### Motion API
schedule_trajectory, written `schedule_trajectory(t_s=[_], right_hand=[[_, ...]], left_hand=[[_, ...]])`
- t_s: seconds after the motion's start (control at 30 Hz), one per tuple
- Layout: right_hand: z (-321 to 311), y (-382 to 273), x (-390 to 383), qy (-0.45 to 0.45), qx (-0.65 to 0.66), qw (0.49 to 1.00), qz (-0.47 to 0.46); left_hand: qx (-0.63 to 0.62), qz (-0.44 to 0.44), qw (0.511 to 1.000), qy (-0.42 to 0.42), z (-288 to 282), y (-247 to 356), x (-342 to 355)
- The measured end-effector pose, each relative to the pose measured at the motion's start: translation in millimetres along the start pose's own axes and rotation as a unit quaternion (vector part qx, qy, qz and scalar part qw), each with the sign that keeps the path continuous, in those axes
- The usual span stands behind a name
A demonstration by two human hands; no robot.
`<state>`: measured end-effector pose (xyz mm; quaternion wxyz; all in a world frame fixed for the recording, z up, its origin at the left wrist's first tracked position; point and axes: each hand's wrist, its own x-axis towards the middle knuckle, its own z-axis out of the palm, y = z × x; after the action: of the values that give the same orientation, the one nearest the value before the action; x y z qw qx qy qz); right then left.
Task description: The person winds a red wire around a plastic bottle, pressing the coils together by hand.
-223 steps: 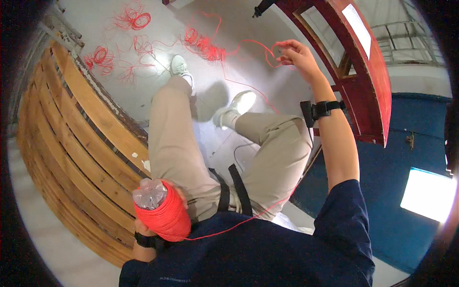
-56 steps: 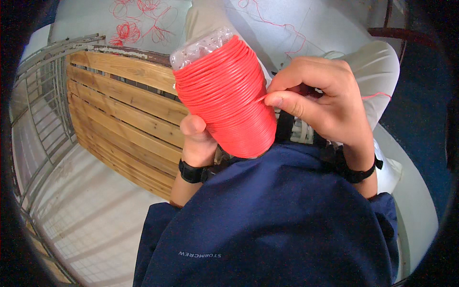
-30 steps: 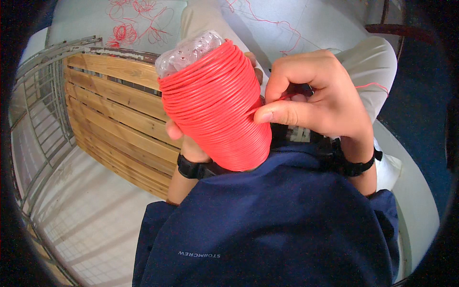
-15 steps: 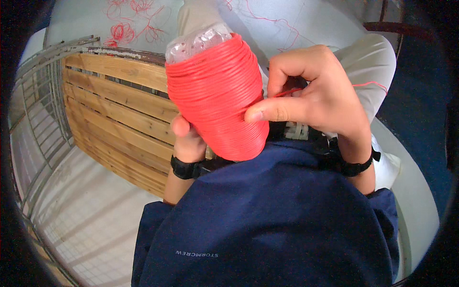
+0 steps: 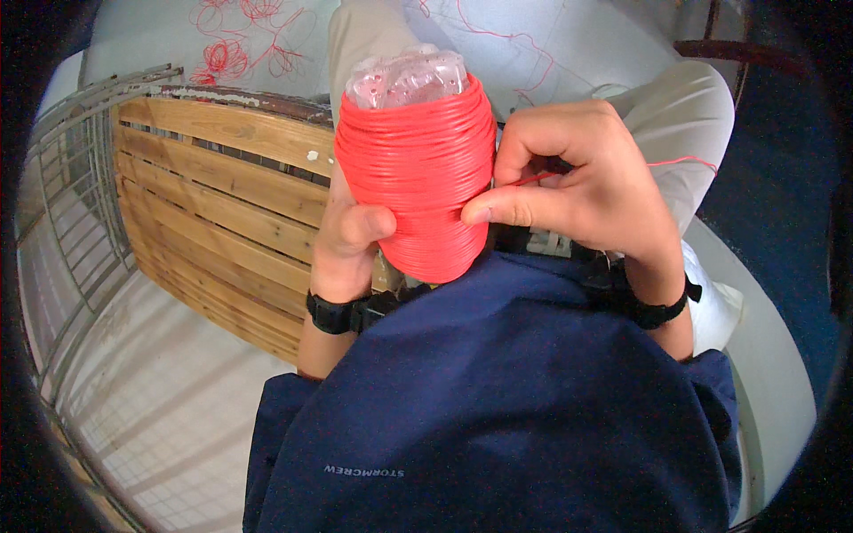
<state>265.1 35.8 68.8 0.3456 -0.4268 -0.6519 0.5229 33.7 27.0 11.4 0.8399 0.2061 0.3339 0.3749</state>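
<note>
A clear plastic bottle is thickly wrapped in red cord, its bare ridged end pointing away from me. My left hand grips it from the left, with the thumb on the cord and most fingers hidden behind the winding. My right hand is at its right side, thumb tip touching the winding and index finger curled over a thin strand of cord. That strand runs out to the right across my bent knee.
Loose tangles of red cord lie on the pale floor ahead. A wooden slatted bench is on the left beside a metal railing. A dark red frame stands at upper right.
From 7.4 seconds ago, my right hand has come from outstretched to the winding, which is now central. Over the last second the bottle's bare end has swung rightward, more upright in view.
</note>
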Motion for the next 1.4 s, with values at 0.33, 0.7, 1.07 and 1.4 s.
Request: schedule_trajectory(t_s=[0.33,0.7,1.07,1.4], right_hand=[[-7.9,-2.1,6.9,-0.003,-0.044,0.996,-0.077],[-7.4,1.4,3.1,0.021,-0.056,0.997,-0.054],[1.1,-4.8,-7.1,0.015,-0.030,0.996,-0.079],[-6.4,3.8,-12.5,-0.012,0.018,0.994,-0.106]], left_hand=[[0.021,-0.006,1.000,0.001,12.7,1.6,4.3],[0.044,-0.009,0.999,-0.003,8.1,0.4,-5.0],[-0.014,0.005,0.999,0.048,22.3,-1.4,-6.8],[0.013,-0.001,1.000,0.025,27.3,-1.0,-0.8]])
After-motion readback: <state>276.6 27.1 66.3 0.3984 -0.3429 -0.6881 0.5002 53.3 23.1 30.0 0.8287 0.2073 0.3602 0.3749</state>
